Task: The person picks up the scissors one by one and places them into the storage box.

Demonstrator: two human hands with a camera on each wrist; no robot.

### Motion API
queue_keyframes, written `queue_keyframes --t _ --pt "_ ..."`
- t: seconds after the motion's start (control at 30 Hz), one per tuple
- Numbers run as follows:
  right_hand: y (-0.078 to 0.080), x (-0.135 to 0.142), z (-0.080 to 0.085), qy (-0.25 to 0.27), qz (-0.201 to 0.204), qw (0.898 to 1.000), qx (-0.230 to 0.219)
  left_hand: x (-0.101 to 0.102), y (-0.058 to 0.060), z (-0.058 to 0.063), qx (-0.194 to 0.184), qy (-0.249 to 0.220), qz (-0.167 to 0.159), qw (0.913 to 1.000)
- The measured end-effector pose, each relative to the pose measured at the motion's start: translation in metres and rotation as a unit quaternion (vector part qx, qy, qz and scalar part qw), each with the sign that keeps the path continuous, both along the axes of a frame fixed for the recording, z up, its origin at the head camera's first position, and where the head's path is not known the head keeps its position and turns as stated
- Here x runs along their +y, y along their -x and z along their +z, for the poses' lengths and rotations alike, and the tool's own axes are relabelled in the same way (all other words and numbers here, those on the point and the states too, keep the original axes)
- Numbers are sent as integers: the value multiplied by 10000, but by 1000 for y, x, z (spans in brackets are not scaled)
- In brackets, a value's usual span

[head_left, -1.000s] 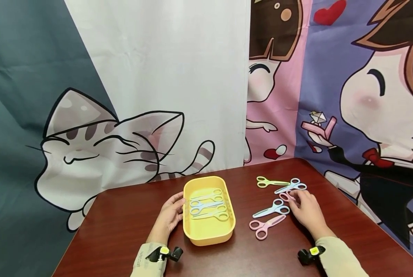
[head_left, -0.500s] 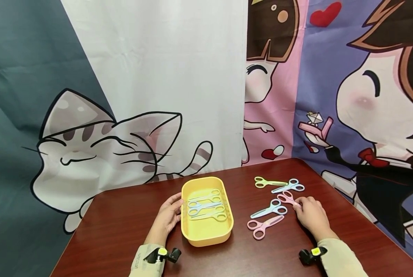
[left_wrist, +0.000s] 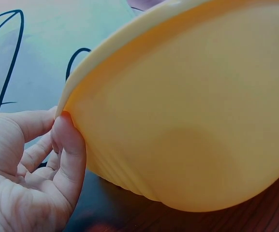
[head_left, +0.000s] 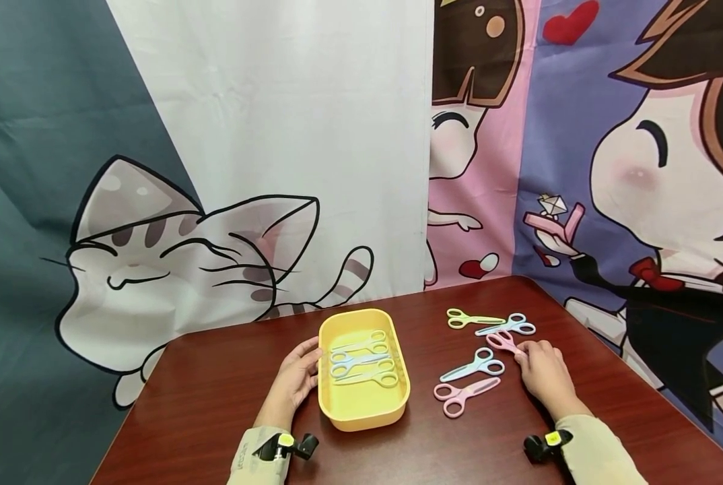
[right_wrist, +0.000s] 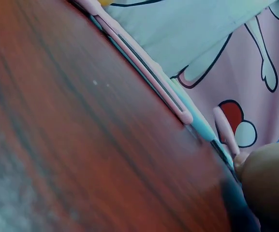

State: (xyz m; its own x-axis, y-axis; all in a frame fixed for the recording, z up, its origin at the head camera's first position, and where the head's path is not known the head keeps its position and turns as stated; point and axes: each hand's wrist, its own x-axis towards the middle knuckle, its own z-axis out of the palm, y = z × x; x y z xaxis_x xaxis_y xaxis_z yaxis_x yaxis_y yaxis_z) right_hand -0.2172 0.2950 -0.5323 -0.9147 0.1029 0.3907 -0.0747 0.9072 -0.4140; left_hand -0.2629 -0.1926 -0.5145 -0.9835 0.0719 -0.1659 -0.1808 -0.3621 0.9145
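My left hand [head_left: 297, 372] holds the left side of a yellow plastic bin [head_left: 361, 426]. In the left wrist view, the thumb and fingers pinch the bin's rim. Inside the bin lie light green scissors [head_left: 387, 378], blue scissors [head_left: 340, 369] and another light green pair [head_left: 378, 335]. Over on the right, my right hand [head_left: 546, 378] pinches pink scissors [head_left: 499, 342] at the blade end, handles pointing away to the left. The hand covers most of their blades. The right wrist view shows a pink handle [right_wrist: 225, 128] sticking up beside the fingertips.
Near the right hand lie blue scissors [head_left: 470, 368] and a second pink pair [head_left: 467, 394]. Farther back, light green scissors [head_left: 473, 319] lie with their tip by another blue pair [head_left: 515, 327]. A printed cartoon cloth [head_left: 313, 135] hangs behind the brown table [head_left: 216, 404].
My right hand has shifted right, from the pink scissors' handles to their blade end, and their handles have come into fuller view. The left hand stays on the bin.
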Motion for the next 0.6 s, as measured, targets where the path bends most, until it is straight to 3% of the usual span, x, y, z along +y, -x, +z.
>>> queue_keyframes --t 0.27,0.6 --pt "14 -24 16 -16 889 9921 890 0 1 2 77 -14 -77 9999" --pt "32 -84 39 -13 1795 9800 859 1 0 1 99 28 -70 9999"
